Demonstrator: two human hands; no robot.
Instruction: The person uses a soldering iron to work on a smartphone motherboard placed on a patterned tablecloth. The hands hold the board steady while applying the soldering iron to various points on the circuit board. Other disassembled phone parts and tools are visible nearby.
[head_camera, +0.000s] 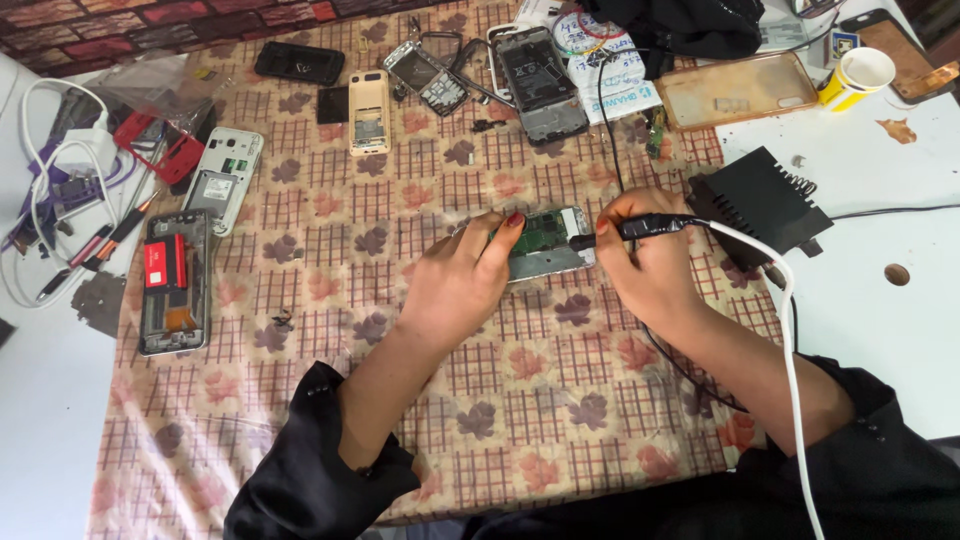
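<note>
Pinning the opened phone (545, 243) flat on the table (330, 330), the left hand (462, 280) steadies it while the right hand (645, 262) closes around a taped tool (655, 226), tip at the board.

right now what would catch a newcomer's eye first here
At the centre, the left hand steadies an opened phone with a green board while the right hand presses a black-taped tool on a white cable to its end. Around them, gutted handsets litter the leaf-patterned cloth.
</note>
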